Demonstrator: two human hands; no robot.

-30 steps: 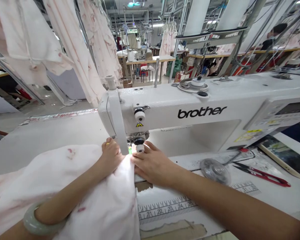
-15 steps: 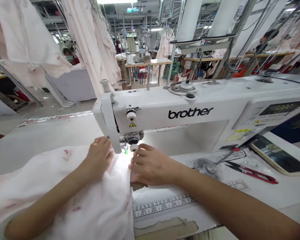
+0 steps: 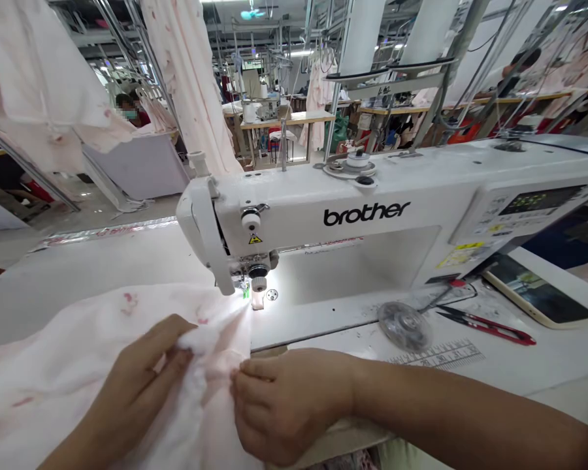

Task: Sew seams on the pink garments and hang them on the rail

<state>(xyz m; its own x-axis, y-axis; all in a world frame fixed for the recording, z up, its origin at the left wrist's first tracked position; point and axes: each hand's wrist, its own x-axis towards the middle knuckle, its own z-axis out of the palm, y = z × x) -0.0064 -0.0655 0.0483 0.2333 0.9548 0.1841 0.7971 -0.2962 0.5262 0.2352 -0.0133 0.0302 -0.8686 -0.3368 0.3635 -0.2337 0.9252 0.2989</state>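
A pale pink fabric piece (image 3: pixel 78 326) with small reddish prints spreads over the left of the sewing table and runs up to the needle area. My left hand (image 3: pixel 147 372) pinches a fold of it between thumb and fingers. Closed on the fabric's right edge, my right hand (image 3: pixel 284 398) is nearer to me than the needle. Behind both hands stands the white sewing machine (image 3: pixel 294 209), its presser foot (image 3: pixel 246 290) lit by a lamp. The fabric's far end reaches the foot; whether it is clamped there I cannot tell.
To the right lie a clear round bobbin-like disc (image 3: pixel 406 325), red-handled thread snips (image 3: pixel 490 326) and a phone (image 3: pixel 539 290). A printed ruler (image 3: pixel 441 356) marks the table. Thread cones (image 3: pixel 362 39) stand behind the machine. Garments (image 3: pixel 186 85) hang at the back left; other people sit farther off.
Both hands have come back from the needle toward me. My left hand now pinches a fabric fold, and my right hand grips the edge lower down. The view has shifted slightly.
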